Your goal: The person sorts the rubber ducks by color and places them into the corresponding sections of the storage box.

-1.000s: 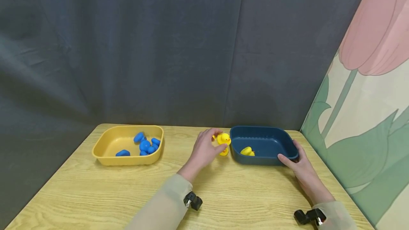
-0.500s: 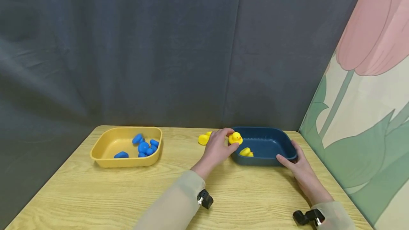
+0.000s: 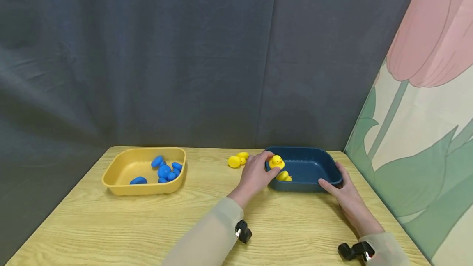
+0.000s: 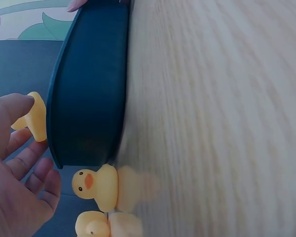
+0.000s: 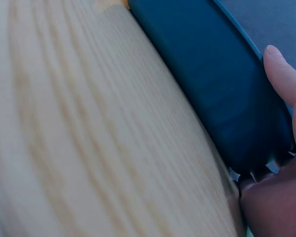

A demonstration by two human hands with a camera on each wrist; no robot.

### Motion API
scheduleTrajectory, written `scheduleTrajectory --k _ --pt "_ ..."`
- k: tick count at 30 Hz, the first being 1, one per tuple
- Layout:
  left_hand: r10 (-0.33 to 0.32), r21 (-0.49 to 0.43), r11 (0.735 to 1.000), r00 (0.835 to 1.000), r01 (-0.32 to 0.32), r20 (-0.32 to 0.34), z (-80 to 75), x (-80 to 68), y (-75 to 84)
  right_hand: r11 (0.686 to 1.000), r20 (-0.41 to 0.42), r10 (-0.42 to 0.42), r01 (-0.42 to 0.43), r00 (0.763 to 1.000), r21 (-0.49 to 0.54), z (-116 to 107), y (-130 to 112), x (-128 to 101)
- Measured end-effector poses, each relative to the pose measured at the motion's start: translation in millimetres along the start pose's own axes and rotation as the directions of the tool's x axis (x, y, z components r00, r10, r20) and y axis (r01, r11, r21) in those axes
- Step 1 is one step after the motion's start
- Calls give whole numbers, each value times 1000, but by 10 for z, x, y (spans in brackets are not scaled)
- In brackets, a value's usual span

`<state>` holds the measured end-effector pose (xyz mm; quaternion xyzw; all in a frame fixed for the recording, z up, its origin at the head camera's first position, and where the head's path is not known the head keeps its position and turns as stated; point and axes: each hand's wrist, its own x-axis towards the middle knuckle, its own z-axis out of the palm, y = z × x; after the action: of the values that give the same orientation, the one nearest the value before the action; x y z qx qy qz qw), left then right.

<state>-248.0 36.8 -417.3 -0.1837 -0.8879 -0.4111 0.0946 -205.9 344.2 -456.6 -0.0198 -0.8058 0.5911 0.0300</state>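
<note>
My left hand (image 3: 256, 177) pinches a yellow rubber duck (image 3: 276, 162) between thumb and fingers, over the left end of a dark blue bin (image 3: 301, 186). A second rubber duck (image 3: 283, 176) lies inside that bin, near its front left corner. At the bin's right end my right hand (image 3: 349, 202) grips the wall, thumb at the rim and fingers around the outside, as the right wrist view also shows. More rubber ducks (image 3: 234, 161) sit on the table left of the bin; the left wrist view shows one upright duck (image 4: 106, 187) close to the bin wall.
A yellow bin (image 3: 148, 189) with several blue pieces (image 3: 164, 171) stands at the left on the wooden table (image 3: 122, 225). Behind the table hangs a dark grey curtain (image 3: 184, 60). A wall with a tulip print (image 3: 417, 32) borders the right side.
My left hand has moved right with the rubber duck, from beside the dark blue bin to above its left end. The ducks behind the hand have come into view. My right hand keeps its grip.
</note>
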Motion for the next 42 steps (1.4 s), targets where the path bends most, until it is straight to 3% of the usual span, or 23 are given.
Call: scheduleTrajectory --k 10,19,30,38,42 --pt "-19 -59 998 1000 18 -16 -69 -46 -81 1000 1 -3 3 1000 -6 -12 -5 -16" --pt "-24 -73 997 997 19 -72 -183 -108 -232 1000 1 -3 3 1000 -21 -27 -15 -15" --pt "-24 -123 992 999 21 -27 -213 -190 -405 1000 8 -6 6 1000 -23 -34 -29 -59" --pt "-26 -127 992 1000 25 1 -218 -208 -441 1000 12 -5 5 1000 -17 -43 -36 -78" --pt "3 -116 993 1000 -3 4 -173 -211 -533 1000 11 0 0 1000 -10 -44 -28 -75"
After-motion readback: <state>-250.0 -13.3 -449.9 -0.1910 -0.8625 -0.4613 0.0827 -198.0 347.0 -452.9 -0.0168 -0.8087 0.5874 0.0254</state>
